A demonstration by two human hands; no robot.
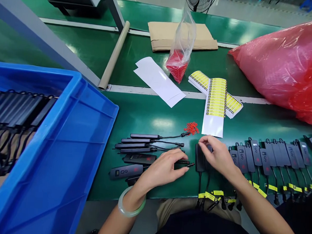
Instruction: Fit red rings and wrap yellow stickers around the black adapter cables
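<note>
My left hand [166, 166] is above several dark controllers with cables, its thumb and forefinger apart around a black cable plug [190, 164]. Whether it touches the plug I cannot tell. Fingers of my right hand [214, 153] are closed at the top end of a flat black controller [200, 161], whose cable runs toward me. Another one beside it is partly hidden by that hand. Left of my hands lie slim dark controllers [135, 141] and one with a small display [125, 172]. Small red rings [191, 128] form a pile beyond the plugs.
Finished-looking rows of controllers [269, 154] with yellow cable tags [272, 188] lie right. A blue crate [101, 103] holds more at left. Yellow label sheets [216, 99], white paper [159, 80], a bag of red bits [177, 65], cardboard [160, 37] and a large red bag [279, 67] lie beyond.
</note>
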